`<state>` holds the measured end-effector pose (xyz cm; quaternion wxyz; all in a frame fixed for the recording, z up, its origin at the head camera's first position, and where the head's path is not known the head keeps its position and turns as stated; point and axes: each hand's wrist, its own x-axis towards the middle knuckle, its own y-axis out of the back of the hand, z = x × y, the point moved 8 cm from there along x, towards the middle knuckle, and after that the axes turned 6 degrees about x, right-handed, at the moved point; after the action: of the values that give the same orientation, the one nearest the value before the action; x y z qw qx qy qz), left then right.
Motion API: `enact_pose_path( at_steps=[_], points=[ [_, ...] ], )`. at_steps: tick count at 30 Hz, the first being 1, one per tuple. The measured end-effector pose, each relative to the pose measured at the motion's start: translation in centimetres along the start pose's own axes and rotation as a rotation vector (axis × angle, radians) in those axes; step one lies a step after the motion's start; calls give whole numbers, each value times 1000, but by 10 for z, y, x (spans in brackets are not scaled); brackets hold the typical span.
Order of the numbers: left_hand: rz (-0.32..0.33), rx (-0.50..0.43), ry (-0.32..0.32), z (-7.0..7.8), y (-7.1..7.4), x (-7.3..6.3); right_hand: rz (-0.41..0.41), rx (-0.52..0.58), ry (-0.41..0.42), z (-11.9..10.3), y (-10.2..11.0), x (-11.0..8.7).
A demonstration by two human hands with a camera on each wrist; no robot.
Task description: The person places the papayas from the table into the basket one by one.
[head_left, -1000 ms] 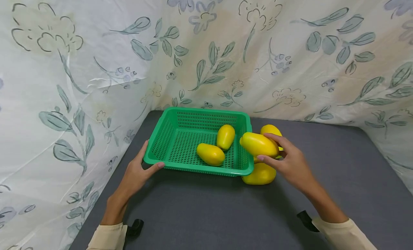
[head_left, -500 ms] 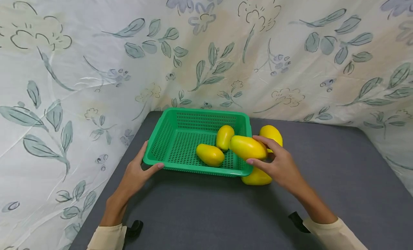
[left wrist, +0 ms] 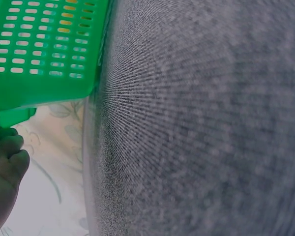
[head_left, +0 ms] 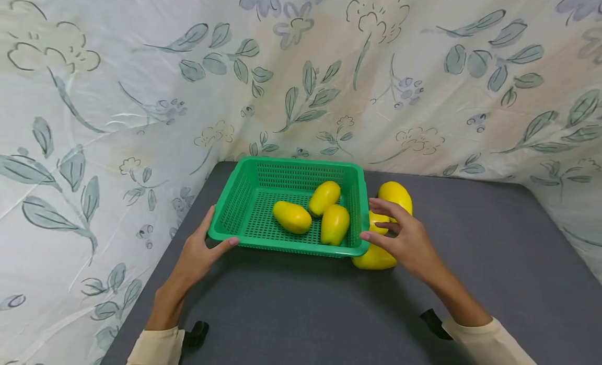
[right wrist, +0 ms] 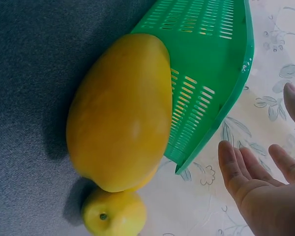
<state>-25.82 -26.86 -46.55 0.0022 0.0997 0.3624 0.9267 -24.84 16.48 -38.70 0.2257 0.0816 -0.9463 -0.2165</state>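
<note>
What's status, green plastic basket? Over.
Left grip holds corner of basket. Right grip empty, near right rim. Three yellow oval fruits inside, three outside, right.

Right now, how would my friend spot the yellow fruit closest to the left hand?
On the dark table, find the green basket. Inside, it's the leftmost yellow fruit: both the back fruit and the front fruit lie to its right.

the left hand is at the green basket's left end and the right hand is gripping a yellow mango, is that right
Not quite: the right hand isn't gripping a mango. The right wrist view shows it empty, apart from the yellow mango outside the basket. The left hand is indeed at the left end of the green basket.
</note>
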Motion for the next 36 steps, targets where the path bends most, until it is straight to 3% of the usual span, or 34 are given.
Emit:
enact_pose_path(
  at_steps=[21, 36],
  points=[
    [-6, -6, 13, 3, 0, 1, -34, -22, -108, 17, 8, -4],
    [-1, -3, -4, 2, 1, 1, -16, -31, -50, 27, 11, -15]
  ],
)
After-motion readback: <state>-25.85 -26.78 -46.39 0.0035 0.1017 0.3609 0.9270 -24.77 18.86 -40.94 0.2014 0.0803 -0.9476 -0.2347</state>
